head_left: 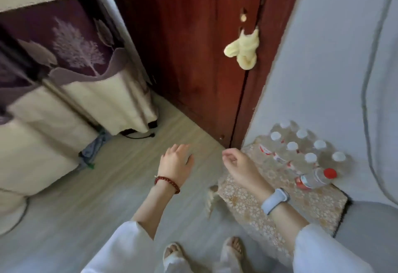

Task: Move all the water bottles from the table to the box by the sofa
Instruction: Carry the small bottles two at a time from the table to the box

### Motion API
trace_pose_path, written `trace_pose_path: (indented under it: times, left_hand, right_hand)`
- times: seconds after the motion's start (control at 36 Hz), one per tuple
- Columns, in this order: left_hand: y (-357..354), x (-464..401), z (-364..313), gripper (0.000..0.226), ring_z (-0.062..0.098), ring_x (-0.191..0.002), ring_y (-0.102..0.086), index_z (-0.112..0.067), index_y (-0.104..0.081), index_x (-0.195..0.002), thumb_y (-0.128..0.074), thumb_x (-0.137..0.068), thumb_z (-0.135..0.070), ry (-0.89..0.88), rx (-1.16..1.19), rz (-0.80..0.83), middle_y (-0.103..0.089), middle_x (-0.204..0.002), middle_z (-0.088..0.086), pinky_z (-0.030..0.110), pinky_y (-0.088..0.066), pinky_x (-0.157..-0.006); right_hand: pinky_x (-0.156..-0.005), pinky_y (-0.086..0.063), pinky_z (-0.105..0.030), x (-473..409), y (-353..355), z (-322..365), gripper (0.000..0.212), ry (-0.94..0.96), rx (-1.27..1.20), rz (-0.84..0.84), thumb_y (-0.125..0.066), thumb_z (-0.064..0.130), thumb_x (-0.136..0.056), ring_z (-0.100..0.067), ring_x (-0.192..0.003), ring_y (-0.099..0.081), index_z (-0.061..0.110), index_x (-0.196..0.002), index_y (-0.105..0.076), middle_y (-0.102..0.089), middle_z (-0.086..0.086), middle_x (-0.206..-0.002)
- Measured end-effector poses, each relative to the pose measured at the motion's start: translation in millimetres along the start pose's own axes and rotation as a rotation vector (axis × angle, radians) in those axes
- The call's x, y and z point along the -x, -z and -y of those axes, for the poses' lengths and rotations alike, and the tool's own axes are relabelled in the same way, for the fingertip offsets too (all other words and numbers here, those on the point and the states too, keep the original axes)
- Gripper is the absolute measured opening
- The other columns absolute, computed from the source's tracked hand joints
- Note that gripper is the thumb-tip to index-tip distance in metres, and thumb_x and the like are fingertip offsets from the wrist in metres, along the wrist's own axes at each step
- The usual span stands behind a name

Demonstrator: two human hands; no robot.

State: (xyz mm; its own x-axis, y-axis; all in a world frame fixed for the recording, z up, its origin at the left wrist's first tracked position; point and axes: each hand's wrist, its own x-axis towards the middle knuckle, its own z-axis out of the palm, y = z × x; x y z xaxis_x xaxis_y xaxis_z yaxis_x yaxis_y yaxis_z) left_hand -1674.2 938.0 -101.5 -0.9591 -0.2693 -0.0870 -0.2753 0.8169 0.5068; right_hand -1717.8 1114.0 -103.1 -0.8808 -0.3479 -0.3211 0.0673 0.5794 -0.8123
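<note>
Several clear water bottles with white caps (310, 150) stand packed together on a small table with a gold lace cloth (254, 203) at the right, against the wall. One bottle with a red cap and red label (315, 179) lies on its side in front of them. My right hand (239, 165), with a pale blue band on the wrist, hovers over the table's left part, fingers loosely curled and holding nothing. My left hand (175, 163), with a red bead bracelet, hangs over the floor left of the table, fingers relaxed and empty. No box is in view.
A dark red wooden door (193, 46) with a yellow cloth (243, 51) tied at its edge stands ahead. A cloth-covered piece with a purple tree pattern (71, 57) fills the left. Pale floor (107, 186) lies between. My sandalled feet (202, 253) are at the bottom.
</note>
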Motion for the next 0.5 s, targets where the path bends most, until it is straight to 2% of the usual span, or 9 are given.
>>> trace_pose_path:
  times: [0.06, 0.11, 0.17, 0.22, 0.28, 0.33, 0.44, 0.5]
  left_hand:
    - [32, 22, 40, 0.028, 0.033, -0.108, -0.053, -0.011, -0.059, -0.115, -0.052, -0.089, -0.022, 0.069, -0.003, -0.092, -0.061, -0.111, 0.013, 0.041, -0.042, -0.089]
    - [64, 51, 86, 0.031, 0.030, -0.109, -0.053, -0.016, -0.056, -0.119, -0.052, -0.090, -0.026, 0.121, -0.056, -0.174, -0.061, -0.115, 0.009, 0.038, -0.038, -0.089]
    - [94, 83, 135, 0.033, 0.029, -0.111, -0.052, -0.017, -0.056, -0.120, -0.052, -0.090, -0.028, 0.183, -0.091, -0.246, -0.060, -0.118, 0.006, 0.037, -0.037, -0.089]
    - [123, 119, 188, 0.033, 0.028, -0.115, -0.050, -0.019, -0.056, -0.120, -0.052, -0.089, -0.030, 0.280, -0.096, -0.305, -0.059, -0.122, 0.004, 0.037, -0.036, -0.091]
    - [149, 161, 245, 0.034, 0.026, -0.118, -0.048, -0.019, -0.055, -0.121, -0.051, -0.089, -0.032, 0.395, -0.092, -0.355, -0.057, -0.125, 0.003, 0.037, -0.034, -0.093]
    - [175, 208, 300, 0.036, 0.025, -0.120, -0.047, -0.019, -0.054, -0.122, -0.052, -0.089, -0.033, 0.493, -0.091, -0.406, -0.055, -0.126, 0.002, 0.037, -0.034, -0.094]
    - [219, 308, 397, 0.037, 0.027, -0.116, -0.050, -0.016, -0.055, -0.121, -0.053, -0.089, -0.034, 0.704, -0.066, -0.501, -0.057, -0.123, 0.006, 0.039, -0.037, -0.092]
    - [240, 357, 437, 0.041, 0.030, -0.113, -0.052, -0.014, -0.056, -0.120, -0.050, -0.088, -0.038, 0.808, -0.030, -0.542, -0.058, -0.120, 0.009, 0.041, -0.041, -0.093]
  right_hand:
    - [-0.084, -0.046, -0.024, -2, -36, 33, 0.026, 0.053, 0.043, 0.055, -0.046, 0.024, -0.094, -0.014, -0.099, -0.058, 0.015, -0.115, -0.057, -0.062, -0.002, -0.107]
    - [-0.069, -0.041, -0.009, 0, -81, 71, 0.025, 0.143, 0.084, 0.124, -0.047, 0.019, -0.093, -0.013, -0.089, -0.057, 0.010, -0.113, -0.059, -0.062, -0.004, -0.099]
    - [-0.060, -0.038, -0.003, 6, -132, 108, 0.023, 0.229, 0.114, 0.195, -0.048, 0.013, -0.093, -0.012, -0.083, -0.054, 0.004, -0.110, -0.060, -0.061, -0.006, -0.093]
    - [-0.069, -0.041, -0.009, 15, -190, 141, 0.022, 0.284, 0.149, 0.279, -0.049, 0.012, -0.092, -0.012, -0.085, -0.054, 0.005, -0.109, -0.060, -0.061, -0.005, -0.094]
    - [-0.085, -0.045, -0.024, 30, -255, 171, 0.021, 0.320, 0.185, 0.372, -0.049, 0.013, -0.091, -0.013, -0.089, -0.055, 0.007, -0.108, -0.060, -0.061, -0.002, -0.095]
    - [-0.090, -0.047, -0.033, 48, -323, 201, 0.021, 0.361, 0.215, 0.457, -0.050, 0.014, -0.090, -0.017, -0.091, -0.056, 0.008, -0.107, -0.060, -0.061, -0.004, -0.095]
    - [-0.086, -0.041, -0.023, 97, -452, 263, 0.025, 0.464, 0.321, 0.653, -0.049, 0.018, -0.091, -0.019, -0.098, -0.057, 0.010, -0.114, -0.058, -0.062, -0.004, -0.103]
    - [-0.086, -0.040, -0.022, 124, -509, 290, 0.027, 0.518, 0.370, 0.746, -0.048, 0.018, -0.092, -0.022, -0.104, -0.058, 0.009, -0.116, -0.057, -0.064, -0.008, -0.110]
